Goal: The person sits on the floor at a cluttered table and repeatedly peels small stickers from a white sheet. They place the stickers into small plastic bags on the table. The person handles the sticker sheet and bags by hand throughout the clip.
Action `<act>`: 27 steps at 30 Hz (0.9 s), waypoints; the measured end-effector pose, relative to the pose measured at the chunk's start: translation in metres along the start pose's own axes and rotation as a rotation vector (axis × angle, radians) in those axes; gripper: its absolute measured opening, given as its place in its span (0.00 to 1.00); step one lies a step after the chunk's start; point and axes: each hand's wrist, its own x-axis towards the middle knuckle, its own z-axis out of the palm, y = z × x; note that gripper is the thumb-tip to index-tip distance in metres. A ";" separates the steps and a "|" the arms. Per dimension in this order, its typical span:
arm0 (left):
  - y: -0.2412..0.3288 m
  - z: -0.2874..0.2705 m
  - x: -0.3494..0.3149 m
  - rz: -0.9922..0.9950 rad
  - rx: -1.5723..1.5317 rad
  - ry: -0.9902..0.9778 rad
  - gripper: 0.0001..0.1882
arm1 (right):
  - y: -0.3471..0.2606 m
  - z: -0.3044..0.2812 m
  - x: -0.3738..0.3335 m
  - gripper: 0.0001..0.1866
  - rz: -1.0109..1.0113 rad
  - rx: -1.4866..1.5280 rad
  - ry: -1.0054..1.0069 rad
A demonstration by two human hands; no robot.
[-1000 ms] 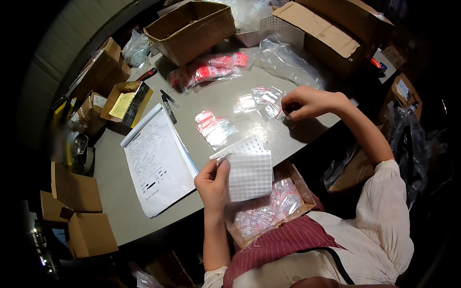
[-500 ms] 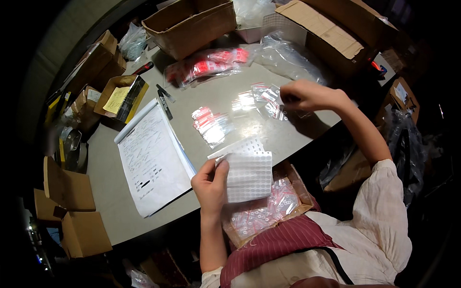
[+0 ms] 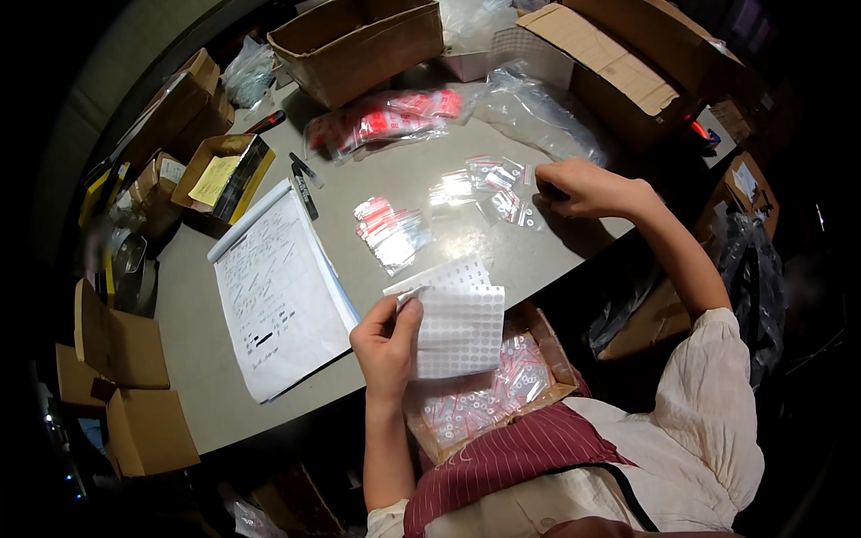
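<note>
My left hand (image 3: 384,339) pinches the edge of white sheets of round stickers (image 3: 459,332) at the table's front edge. A second sheet with small dark print shows behind the front one. At the right of the table my right hand (image 3: 587,188) is closed, its fingers curled down; what they hold, if anything, is hidden. Just left of it lie small clear zip bags with white rings (image 3: 508,204). Further left are a stack of flat zip bags (image 3: 456,188) and a fanned pile of red-edged zip bags (image 3: 392,235).
In front of me a carton (image 3: 489,394) holds many filled small bags. A notepad (image 3: 282,305) and black markers (image 3: 305,190) lie on the left. Packs of red-and-clear bags (image 3: 386,124), a large clear plastic bag (image 3: 538,108) and an open cardboard box (image 3: 359,54) stand toward the back.
My right hand has shifted slightly right, uncovering more of the ring-filled bags. My left hand still holds the sticker sheets; the whole view has moved a little.
</note>
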 end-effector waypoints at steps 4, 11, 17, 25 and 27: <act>-0.001 0.000 -0.001 0.011 0.024 0.010 0.08 | -0.026 0.006 -0.002 0.14 0.170 -0.331 0.155; -0.003 0.000 -0.001 0.023 0.037 0.022 0.07 | -0.110 0.029 -0.006 0.12 -0.270 0.342 0.017; -0.001 0.002 -0.003 0.015 0.072 0.038 0.06 | -0.111 0.043 0.005 0.10 -0.314 0.309 0.023; 0.000 0.004 -0.002 0.027 0.077 0.036 0.06 | -0.117 0.047 -0.002 0.10 -0.292 0.361 0.082; -0.001 0.004 -0.002 0.029 0.084 0.042 0.07 | -0.115 0.045 -0.005 0.11 -0.340 0.390 0.105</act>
